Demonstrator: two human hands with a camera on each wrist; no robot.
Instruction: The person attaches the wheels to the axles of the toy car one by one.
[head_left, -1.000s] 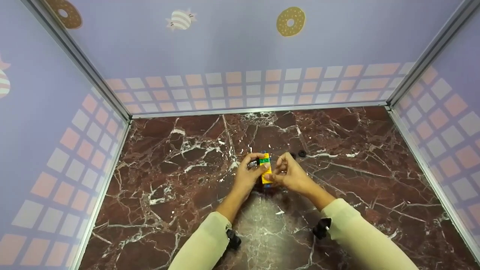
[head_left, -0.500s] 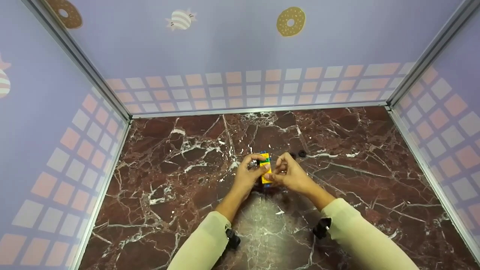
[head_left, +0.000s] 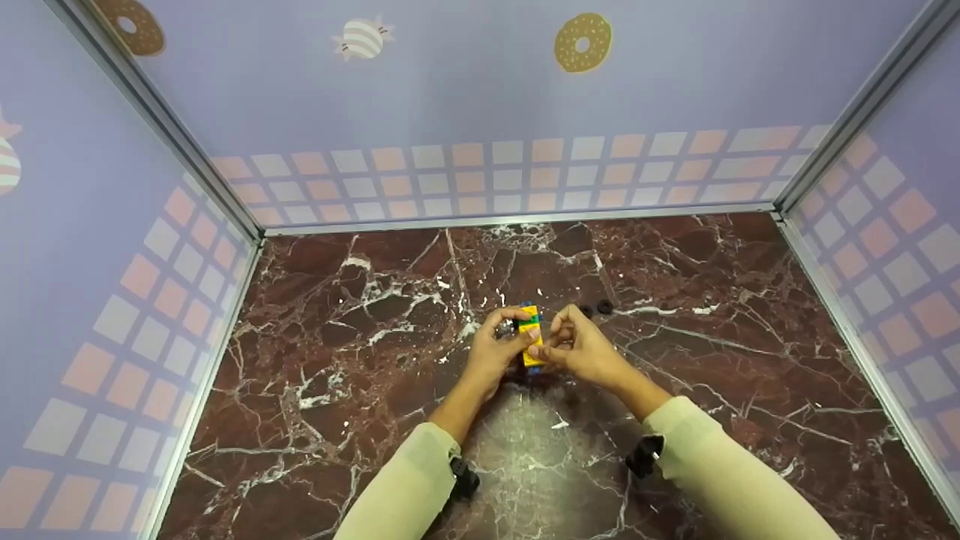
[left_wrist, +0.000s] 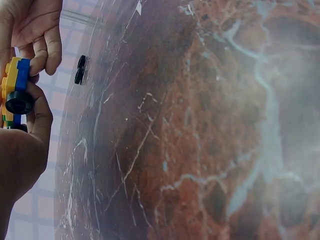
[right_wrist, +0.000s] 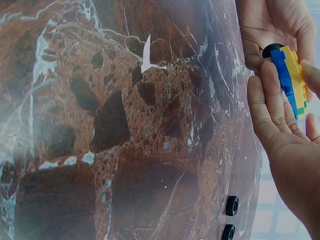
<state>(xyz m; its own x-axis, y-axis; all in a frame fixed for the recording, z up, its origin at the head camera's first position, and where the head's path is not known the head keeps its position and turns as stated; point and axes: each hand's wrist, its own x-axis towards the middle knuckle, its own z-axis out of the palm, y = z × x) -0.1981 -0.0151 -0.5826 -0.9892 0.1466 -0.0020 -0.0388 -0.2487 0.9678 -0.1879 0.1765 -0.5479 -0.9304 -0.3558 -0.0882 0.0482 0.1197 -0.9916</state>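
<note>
In the head view both hands hold a small toy brick car [head_left: 531,354] above the tabletop. It has a yellow upper part with some green, a blue base and black wheels. My left hand [head_left: 492,351] grips it from the left, its thumb lying across the yellow bricks. From the right, my right hand [head_left: 589,354] pinches the near end with its thumb. A black wheel [left_wrist: 20,102] sits on the car's left-hand side in the left wrist view. Fingers of the right hand lie against the blue base [right_wrist: 284,75] in the right wrist view.
Two loose black wheels, one nearer [head_left: 586,310] and one farther right [head_left: 604,307], lie on the dark red marbled table [head_left: 360,420] just beyond the right hand. Lilac panels [head_left: 480,90] enclose the back and both sides.
The car has tilted slightly between the fingers. Both hands keep their hold in nearly the same place, and the loose wheels have not moved.
</note>
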